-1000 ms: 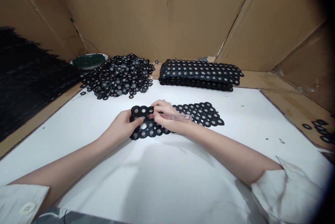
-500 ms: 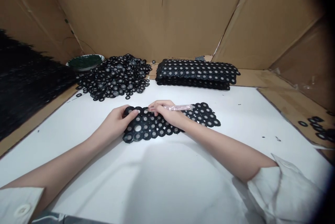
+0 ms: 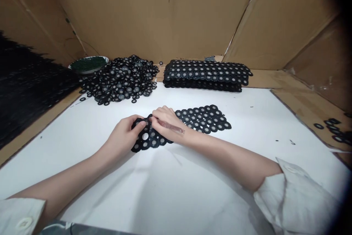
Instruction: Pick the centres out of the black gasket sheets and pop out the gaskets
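A flat sheet of joined black rings (image 3: 202, 122) lies on a white surface (image 3: 170, 187), partly beneath both hands. The left hand (image 3: 125, 132) pinches its left end between thumb and fingers. Just beside it, the right hand (image 3: 167, 122), curled closed around a slim reddish tool (image 3: 173, 128), covers part of the sheet, whose right end extends beyond, uncovered.

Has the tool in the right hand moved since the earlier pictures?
Yes: judged against the ring-mat bundle, the tool has swung its rear end left and farther away.
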`<state>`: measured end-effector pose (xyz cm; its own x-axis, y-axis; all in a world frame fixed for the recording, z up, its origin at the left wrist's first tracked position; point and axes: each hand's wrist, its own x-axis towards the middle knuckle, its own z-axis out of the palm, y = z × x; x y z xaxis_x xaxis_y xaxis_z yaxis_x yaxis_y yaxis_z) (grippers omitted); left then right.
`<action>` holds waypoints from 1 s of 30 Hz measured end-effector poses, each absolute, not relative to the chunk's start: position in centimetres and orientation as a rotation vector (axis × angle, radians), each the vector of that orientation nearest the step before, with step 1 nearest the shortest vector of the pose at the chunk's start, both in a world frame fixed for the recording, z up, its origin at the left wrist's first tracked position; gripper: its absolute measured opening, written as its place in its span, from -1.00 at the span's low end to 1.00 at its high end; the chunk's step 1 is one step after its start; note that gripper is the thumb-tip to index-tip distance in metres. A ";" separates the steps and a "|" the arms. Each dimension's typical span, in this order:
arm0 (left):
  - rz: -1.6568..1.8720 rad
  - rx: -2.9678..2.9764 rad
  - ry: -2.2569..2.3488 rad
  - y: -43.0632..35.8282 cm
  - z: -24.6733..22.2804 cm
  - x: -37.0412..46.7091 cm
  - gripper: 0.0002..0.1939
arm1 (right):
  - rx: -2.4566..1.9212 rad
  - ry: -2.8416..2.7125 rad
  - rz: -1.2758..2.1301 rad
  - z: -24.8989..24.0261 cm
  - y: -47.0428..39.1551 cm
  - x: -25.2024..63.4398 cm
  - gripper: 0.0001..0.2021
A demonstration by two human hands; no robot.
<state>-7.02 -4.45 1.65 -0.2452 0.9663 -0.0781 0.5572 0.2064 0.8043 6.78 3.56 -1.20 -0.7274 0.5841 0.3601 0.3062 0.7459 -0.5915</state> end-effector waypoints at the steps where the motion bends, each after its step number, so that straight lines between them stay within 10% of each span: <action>1: 0.859 1.442 1.892 -4.5 1.8 -7.0 -0.74 | -0.677 -2.395 0.713 -1.2 3.7 6.8 -0.78; 9: 0.810 1.541 1.901 -3.2 1.6 -8.7 -0.62 | -0.663 -2.170 1.418 -0.2 5.9 9.0 -0.74; 25: 0.777 1.560 1.893 -3.8 1.4 -6.5 -0.78 | -0.490 -2.459 0.779 -1.1 4.1 8.1 -0.84; 30: 0.782 1.552 1.785 -3.7 1.7 -7.0 -0.79 | -0.626 -2.396 1.134 -0.5 5.1 8.5 -0.76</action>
<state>-7.01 -3.71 1.66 -0.0988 0.9917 -0.0826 0.6120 0.1260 0.7808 8.54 5.05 -0.49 -0.8128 0.5558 0.1743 0.2177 0.5674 -0.7941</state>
